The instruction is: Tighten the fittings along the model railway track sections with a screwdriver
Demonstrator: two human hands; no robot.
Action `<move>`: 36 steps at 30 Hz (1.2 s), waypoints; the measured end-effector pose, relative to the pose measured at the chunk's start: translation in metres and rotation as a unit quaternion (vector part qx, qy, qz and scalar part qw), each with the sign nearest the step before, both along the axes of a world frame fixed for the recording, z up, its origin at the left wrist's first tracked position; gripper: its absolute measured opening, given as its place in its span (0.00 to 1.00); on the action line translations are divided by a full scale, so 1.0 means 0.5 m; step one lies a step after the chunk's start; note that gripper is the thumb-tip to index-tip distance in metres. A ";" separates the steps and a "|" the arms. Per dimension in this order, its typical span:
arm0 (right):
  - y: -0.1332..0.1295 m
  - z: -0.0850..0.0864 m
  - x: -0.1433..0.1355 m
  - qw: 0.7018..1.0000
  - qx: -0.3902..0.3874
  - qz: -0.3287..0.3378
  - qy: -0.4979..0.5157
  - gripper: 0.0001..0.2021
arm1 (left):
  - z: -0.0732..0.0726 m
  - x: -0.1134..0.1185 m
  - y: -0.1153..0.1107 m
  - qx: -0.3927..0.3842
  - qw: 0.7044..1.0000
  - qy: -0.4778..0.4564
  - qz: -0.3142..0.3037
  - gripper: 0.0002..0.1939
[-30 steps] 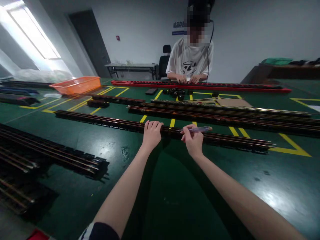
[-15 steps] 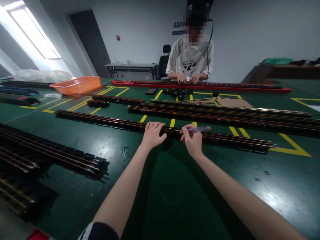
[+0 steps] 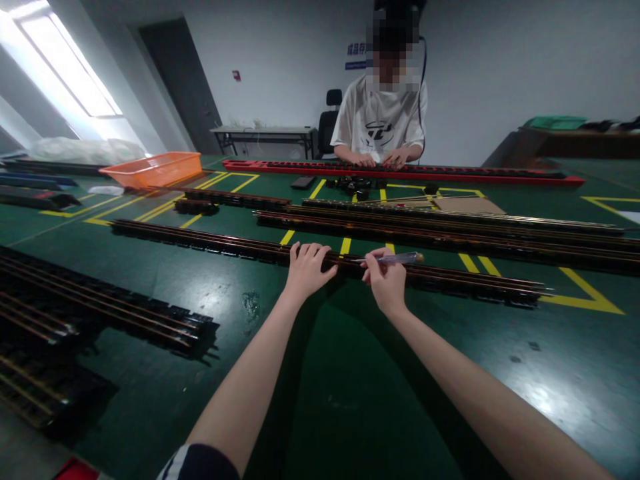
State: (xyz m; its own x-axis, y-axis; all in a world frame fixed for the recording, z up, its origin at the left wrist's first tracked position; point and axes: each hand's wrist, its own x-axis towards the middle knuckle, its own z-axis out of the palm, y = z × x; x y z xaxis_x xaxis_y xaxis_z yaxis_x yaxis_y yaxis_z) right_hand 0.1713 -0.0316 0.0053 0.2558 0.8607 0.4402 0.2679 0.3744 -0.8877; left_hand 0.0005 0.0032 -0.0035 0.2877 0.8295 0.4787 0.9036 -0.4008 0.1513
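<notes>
Across the green table in front of me lies a long black slotted strip point(image 3: 220, 245) with thin copper-coloured rods along it. My left hand point(image 3: 307, 272) rests on its middle, fingers spread and thumb apart. A screwdriver point(image 3: 403, 258) with a clear, purplish handle is gripped in my right hand point(image 3: 389, 285), just right of the left. Its shaft points left, nearly level, with the tip low over the strip between my hands. Whether the tip touches the strip I cannot tell.
Similar strips point(image 3: 125, 303) lie at the left, and more point(image 3: 450, 233) lie just beyond mine. An orange bin point(image 3: 155, 172) stands at the back left. Opposite, a person in a white shirt point(image 3: 383, 120) works at a red rail point(image 3: 500, 175). Small black parts point(image 3: 355, 187) and cardboard point(image 3: 470, 204) lie between us.
My hands have barely shifted; the left thumb sits slightly further right. The screwdriver stays in my right hand. Opposite, the other person's hands have moved a little apart.
</notes>
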 end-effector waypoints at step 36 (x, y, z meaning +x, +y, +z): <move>-0.004 0.005 -0.003 1.000 -0.003 0.012 -0.010 0.11 | 0.001 -0.001 -0.003 0.017 1.000 0.004 0.022 0.16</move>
